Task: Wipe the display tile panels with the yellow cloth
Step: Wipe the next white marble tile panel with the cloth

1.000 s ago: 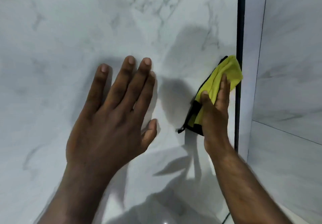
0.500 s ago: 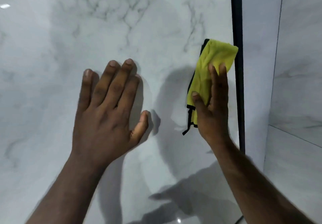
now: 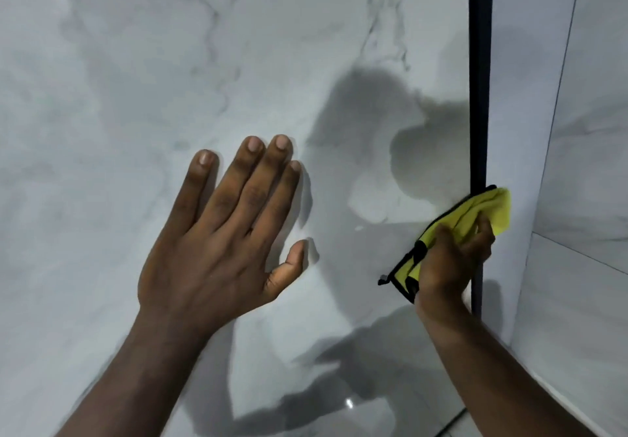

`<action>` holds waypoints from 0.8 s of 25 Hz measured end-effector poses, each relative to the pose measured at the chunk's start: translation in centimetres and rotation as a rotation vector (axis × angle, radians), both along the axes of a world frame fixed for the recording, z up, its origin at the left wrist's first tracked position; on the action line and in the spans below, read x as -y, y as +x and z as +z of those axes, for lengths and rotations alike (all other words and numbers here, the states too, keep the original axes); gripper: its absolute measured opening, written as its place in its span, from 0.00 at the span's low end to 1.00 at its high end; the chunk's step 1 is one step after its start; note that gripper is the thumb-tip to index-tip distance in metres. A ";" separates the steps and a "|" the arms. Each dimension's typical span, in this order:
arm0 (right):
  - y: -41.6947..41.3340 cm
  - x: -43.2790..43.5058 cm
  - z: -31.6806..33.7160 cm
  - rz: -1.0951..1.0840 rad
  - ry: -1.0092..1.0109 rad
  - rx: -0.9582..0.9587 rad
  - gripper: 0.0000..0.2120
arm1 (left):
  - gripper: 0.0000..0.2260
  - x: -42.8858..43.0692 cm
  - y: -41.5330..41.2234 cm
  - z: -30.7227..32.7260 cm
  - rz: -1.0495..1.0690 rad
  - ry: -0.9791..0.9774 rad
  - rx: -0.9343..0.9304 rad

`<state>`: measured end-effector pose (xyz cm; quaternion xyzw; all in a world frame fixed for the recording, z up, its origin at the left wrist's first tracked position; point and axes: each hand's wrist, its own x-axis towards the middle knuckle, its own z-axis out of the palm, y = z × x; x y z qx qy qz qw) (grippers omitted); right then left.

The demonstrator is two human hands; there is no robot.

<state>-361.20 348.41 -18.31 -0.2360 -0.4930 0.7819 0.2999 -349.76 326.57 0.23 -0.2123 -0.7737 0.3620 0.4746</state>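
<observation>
Take the black vertical strip (image 3: 480, 62) as your reference; it is narrow, matte and straight, and runs from the top of the view down behind your right wrist.

Left of the strip lies the large tile panel (image 3: 136, 79): glossy, smooth, white with soft grey marble veining, carrying the shadows of both arms and small specks of reflected light.

Your left hand (image 3: 217, 246) lies flat on this panel, well left of the strip. Its fingers are straight and close together, with the little finger set slightly apart and the thumb angled toward the strip. It holds nothing.

Your right hand (image 3: 452, 260) is at the strip itself. Its fingers are curled round the yellow cloth (image 3: 499, 209) and grip it in a bunch. The cloth is soft, creased and edged with black trim. Its upper end crosses the strip to the right side; its lower corner, with a short black tag, hangs just left of the strip, over the panel.

Right of the strip stand further marble-look panels (image 3: 584, 164), meeting at thin dark joints.
</observation>
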 end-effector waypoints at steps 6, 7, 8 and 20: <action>-0.9 1.7 -5.7 -0.127 0.469 -0.183 0.31 | 0.37 0.4 -0.1 -0.1 0.024 -0.183 0.090; -0.7 1.9 -7.5 -0.095 0.312 -0.044 0.33 | 0.37 0.4 -0.1 -0.1 0.025 -0.226 0.106; -0.4 2.1 -8.5 -0.043 0.097 0.071 0.36 | 0.37 0.4 -0.2 -0.1 0.025 -0.275 0.132; 1.1 0.5 -15.0 0.050 0.044 0.188 0.33 | 0.36 0.5 -0.6 -0.3 0.013 -0.310 0.205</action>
